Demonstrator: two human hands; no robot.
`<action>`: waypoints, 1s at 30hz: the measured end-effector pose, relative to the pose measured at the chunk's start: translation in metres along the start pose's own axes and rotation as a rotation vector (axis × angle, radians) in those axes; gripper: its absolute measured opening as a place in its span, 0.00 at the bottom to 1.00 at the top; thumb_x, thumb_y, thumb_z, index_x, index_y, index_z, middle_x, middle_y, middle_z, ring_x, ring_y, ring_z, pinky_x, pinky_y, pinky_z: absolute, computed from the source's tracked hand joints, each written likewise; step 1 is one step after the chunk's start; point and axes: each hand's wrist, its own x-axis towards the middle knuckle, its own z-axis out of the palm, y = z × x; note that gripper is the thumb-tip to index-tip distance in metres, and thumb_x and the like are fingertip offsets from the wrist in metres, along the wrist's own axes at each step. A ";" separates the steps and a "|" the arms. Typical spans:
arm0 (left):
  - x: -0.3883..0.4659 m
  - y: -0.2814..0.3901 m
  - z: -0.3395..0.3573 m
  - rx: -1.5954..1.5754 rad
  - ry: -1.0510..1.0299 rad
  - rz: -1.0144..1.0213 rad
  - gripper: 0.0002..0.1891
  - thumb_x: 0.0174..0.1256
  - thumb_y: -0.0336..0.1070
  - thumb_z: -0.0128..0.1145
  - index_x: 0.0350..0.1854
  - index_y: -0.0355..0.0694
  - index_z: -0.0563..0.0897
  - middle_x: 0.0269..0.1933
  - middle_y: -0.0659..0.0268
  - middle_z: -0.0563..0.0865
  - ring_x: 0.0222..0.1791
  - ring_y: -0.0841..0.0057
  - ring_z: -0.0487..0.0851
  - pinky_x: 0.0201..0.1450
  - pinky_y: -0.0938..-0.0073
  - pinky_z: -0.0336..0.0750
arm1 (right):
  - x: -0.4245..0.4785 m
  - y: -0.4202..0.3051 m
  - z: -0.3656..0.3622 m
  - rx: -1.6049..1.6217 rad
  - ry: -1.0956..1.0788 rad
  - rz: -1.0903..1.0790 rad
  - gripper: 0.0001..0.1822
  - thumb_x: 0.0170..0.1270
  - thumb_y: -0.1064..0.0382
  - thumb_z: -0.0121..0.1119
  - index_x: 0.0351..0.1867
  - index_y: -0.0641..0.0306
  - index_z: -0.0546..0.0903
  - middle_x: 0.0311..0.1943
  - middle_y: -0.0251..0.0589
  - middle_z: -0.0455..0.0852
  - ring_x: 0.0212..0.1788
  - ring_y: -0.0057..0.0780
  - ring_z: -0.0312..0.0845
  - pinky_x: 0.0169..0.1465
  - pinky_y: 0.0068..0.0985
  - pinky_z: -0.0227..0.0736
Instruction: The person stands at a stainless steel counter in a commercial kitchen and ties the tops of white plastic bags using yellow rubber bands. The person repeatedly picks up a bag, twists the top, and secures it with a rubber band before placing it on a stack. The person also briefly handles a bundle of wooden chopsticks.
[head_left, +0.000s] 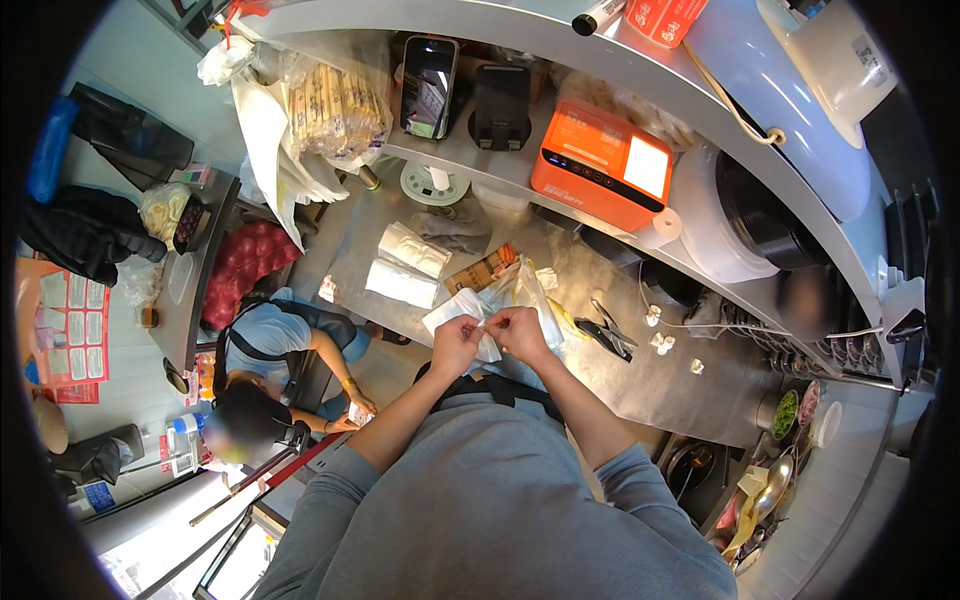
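My left hand (457, 346) and my right hand (517, 334) meet at the near edge of the steel counter (637, 375), fingertips together on the edge of a thin white plastic bag (463, 304). Beyond the hands, a brown printed packet (480, 270) lies beside a clear plastic bag (530, 285). Two stacks of folded white bags, a nearer stack (401, 283) and a farther stack (415, 250), rest to the left. Right of my hands is a black-handled hand tool (606, 334), its kind unclear. A grey cloth (454, 227) lies behind the bags.
An orange label printer (602, 163), a phone (429, 88) and a black stand (502, 105) occupy the shelf above the counter. Crumpled paper bits (662, 343) are at right, with food containers (784, 415) beyond. Another person (277, 330) sits at left, holding a small item.
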 end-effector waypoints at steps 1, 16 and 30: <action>0.000 0.001 0.001 0.008 0.008 0.004 0.05 0.60 0.29 0.62 0.33 0.33 0.83 0.24 0.67 0.83 0.25 0.84 0.78 0.30 0.80 0.74 | 0.001 0.001 0.000 -0.039 0.006 -0.049 0.04 0.50 0.69 0.64 0.27 0.67 0.85 0.24 0.48 0.83 0.28 0.49 0.80 0.35 0.37 0.77; 0.007 0.003 0.005 0.067 0.051 0.108 0.05 0.59 0.28 0.62 0.34 0.33 0.84 0.24 0.63 0.85 0.25 0.80 0.81 0.30 0.78 0.75 | 0.016 0.027 0.005 0.338 -0.089 0.194 0.04 0.57 0.71 0.66 0.31 0.70 0.85 0.22 0.39 0.85 0.25 0.21 0.82 0.25 0.22 0.73; 0.015 -0.003 0.004 0.179 0.060 0.395 0.05 0.58 0.25 0.62 0.37 0.34 0.85 0.31 0.58 0.82 0.30 0.67 0.84 0.33 0.74 0.80 | 0.014 0.043 0.011 0.817 -0.139 0.387 0.08 0.64 0.68 0.60 0.41 0.69 0.83 0.32 0.37 0.85 0.30 0.20 0.78 0.36 0.19 0.74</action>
